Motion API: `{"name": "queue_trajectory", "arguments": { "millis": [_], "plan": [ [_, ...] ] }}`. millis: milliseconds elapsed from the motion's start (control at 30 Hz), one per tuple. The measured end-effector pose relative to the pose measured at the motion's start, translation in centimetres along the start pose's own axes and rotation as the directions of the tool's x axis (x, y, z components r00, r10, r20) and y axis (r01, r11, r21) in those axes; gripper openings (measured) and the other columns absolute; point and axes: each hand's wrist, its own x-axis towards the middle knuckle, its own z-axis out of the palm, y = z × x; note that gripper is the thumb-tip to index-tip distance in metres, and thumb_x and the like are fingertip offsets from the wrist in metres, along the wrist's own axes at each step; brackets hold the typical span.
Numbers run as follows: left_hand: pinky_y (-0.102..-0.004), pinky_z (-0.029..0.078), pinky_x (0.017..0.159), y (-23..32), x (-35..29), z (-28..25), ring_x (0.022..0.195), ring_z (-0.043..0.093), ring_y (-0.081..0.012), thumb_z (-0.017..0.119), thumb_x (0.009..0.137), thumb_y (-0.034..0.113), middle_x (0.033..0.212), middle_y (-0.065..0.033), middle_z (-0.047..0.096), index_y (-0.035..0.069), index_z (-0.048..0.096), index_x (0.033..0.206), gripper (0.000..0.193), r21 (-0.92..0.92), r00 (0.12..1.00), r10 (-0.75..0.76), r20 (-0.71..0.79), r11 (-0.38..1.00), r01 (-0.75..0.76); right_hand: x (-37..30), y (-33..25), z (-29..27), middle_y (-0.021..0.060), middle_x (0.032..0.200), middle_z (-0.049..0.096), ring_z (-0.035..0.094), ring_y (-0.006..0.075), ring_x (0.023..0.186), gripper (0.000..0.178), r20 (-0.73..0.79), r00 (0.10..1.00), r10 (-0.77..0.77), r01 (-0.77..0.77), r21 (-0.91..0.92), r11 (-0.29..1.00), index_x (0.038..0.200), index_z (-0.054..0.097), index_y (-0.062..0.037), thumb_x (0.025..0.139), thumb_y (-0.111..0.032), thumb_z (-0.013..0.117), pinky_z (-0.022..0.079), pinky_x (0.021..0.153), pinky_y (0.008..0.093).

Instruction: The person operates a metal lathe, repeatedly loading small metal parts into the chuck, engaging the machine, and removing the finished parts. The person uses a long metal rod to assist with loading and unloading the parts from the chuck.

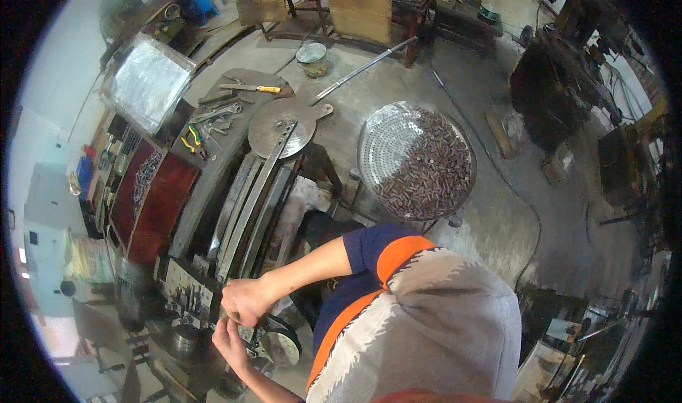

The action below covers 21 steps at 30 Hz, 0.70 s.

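Both my hands are close together over the head end of a lathe-like machine point(186, 289). My right hand point(247, 301) is curled into a fist, its forearm coming from the blue sleeve. Just below it, my left hand point(229, 340) has its fingers bent and pressed together, nearly touching the right. Whatever lies inside either hand is hidden by the fingers. A round wheel-like part point(278, 347) sits beside my hands. From the machine, long metal bed rails point(245, 218) run away toward a round metal plate point(266, 129).
A large perforated round tray point(383, 144) holds many small brown metal pieces point(433, 169). Pliers point(193, 142), wrenches point(226, 112) and a yellow-handled tool point(268, 89) lie on the bench. A dark red tray point(162, 218) stands left, a bucket point(312, 60) farther off. A cable point(522, 197) crosses the floor.
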Motion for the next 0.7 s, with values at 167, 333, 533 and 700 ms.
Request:
{"name": "queue_trajectory", "arguments": {
  "millis": [167, 333, 533, 700],
  "plan": [
    [-0.0282, 0.042, 0.058, -1.2, -0.5, -1.4, 0.063, 0.050, -0.0130, 0.056, 0.087, 0.018, 0.069, -0.0102, 0.059, -0.006, 0.056, 0.082, 0.025, 0.006, 1.000, 0.017, -0.024, 1.000, -0.016, 1.1, -0.2, 1.1, 0.0138, 0.048, 0.054, 0.053, 0.0323, 0.046, 0.010, 0.043, 0.999, 0.018, -0.018, -0.001, 1.000, 0.047, 0.059, -0.0058, 0.049, -0.015, 0.057, 0.042, 0.045, 0.0400],
    [-0.0243, 0.043, 0.063, -1.6, -2.9, -4.3, 0.070, 0.055, -0.0113, 0.056, 0.085, 0.009, 0.073, -0.0074, 0.061, -0.005, 0.055, 0.090, 0.015, -0.092, 0.993, -0.080, -0.083, 0.993, 0.072, 2.3, -1.1, 0.4, 0.0164, 0.051, 0.054, 0.053, 0.0347, 0.049, 0.015, 0.150, 0.989, -0.004, 0.009, -0.037, 0.999, 0.052, 0.061, -0.0042, 0.047, -0.018, 0.058, 0.041, 0.046, 0.0421],
    [-0.0261, 0.047, 0.066, -7.3, -14.3, -13.4, 0.075, 0.057, -0.0141, 0.053, 0.090, 0.022, 0.086, -0.0079, 0.059, -0.003, 0.052, 0.112, 0.033, -0.067, 0.801, -0.337, -0.496, 0.934, 0.351, 5.4, -1.7, -0.7, 0.0158, 0.053, 0.055, 0.054, 0.0339, 0.051, 0.016, 0.221, 0.971, -0.096, 0.115, -0.076, 0.990, 0.055, 0.062, -0.0048, 0.047, -0.019, 0.059, 0.042, 0.049, 0.0424],
    [-0.0352, 0.047, 0.060, -6.0, -26.3, -17.0, 0.068, 0.056, -0.0240, 0.057, 0.083, 0.009, 0.084, -0.0179, 0.062, 0.000, 0.060, 0.110, 0.028, -0.131, 0.423, -0.371, -0.826, 0.858, 0.496, 8.4, -2.7, -0.4, 0.0142, 0.056, 0.059, 0.059, 0.0308, 0.055, 0.015, 0.290, 0.955, -0.060, 0.085, -0.073, 0.994, 0.058, 0.065, -0.0051, 0.049, -0.016, 0.060, 0.045, 0.052, 0.0402]
  ]
}}
